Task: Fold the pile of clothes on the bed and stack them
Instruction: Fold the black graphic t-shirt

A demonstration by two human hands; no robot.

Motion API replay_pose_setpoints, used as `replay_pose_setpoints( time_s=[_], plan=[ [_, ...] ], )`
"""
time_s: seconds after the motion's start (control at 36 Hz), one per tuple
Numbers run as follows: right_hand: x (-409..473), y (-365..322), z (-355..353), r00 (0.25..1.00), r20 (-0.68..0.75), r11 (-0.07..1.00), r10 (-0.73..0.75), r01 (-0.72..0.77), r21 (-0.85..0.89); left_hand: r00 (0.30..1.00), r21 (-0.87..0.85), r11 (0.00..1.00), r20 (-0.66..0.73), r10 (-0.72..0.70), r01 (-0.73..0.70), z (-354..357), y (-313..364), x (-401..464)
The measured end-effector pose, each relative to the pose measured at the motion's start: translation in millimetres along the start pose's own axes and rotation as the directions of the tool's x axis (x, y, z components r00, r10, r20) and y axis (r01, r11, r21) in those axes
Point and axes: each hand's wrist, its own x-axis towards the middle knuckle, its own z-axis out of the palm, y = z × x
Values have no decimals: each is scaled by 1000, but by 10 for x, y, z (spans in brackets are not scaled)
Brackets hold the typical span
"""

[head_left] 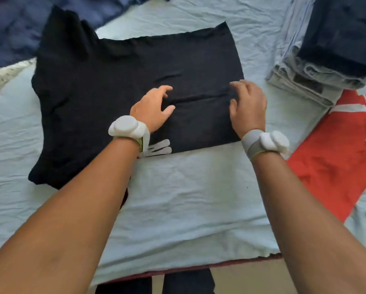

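Head view: a black T-shirt [118, 81] lies spread on the bed [188, 198], its body running across the pale blue sheet with the sleeve end off to the left and a straight hem edge to the right. Both hands sit on the near part of the cloth, well apart from each other. The left hand [151, 108] has its fingers curled with thumb opposed, seemingly pinching up a small ridge of fabric; the right hand [247, 105] does likewise at the other end of the same ridge — a crease runs straight between them. That pairing looks deliberate: holding the fabric at two points along one line keeps the fold straight when the near strip is turned over.

To the right, just beside the shirt, stands a stack of folded clothes [317, 66] — pale jeans under a dark garment — placed within reach so each finished piece can go on top. A red garment [334, 158] lies flat below that stack, and blue clothes [14, 28] lie heaped at the far left, apparently waiting. Each wrist carries a white band [128, 127].
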Motion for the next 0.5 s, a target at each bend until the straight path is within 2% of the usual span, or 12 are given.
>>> replay_pose_setpoints(
  time_s=[0.06, 0.14, 0.25, 0.31, 0.36, 0.44, 0.5],
  plan=[
    [-91, -206, 55, 1000, 5, 997, -14, 14, 78, 1000, -39, 999, -16, -12, 11, -48, -138, -36],
    [-396, -593, 195, 994, 85, 972, -74, 53, 228, 994, -137, 989, -77, -75, 64, -85, -339, -218],
    [-942, -1261, 442, 950, 277, 921, -142, 24, 390, 972, -209, 959, -96, -214, 191, -184, -714, -550],
    [-1202, -1572, 537, 883, 453, 865, -121, -131, 485, 956, -267, 932, -94, -278, 245, -233, -903, -667],
    [-1398, -1848, 623, 781, 621, 799, -60, -335, 499, 943, -333, 900, -74, -324, 283, -296, -1068, -750],
    [-1519, -2178, 716, 677, 735, 712, 49, -540, 450, 926, -402, 856, -45, -374, 326, -436, -1267, -865],
    [-1486, -2333, 733, 630, 774, 655, 65, -612, 443, 912, -442, 822, -20, -409, 359, -523, -1419, -942]
  ],
)
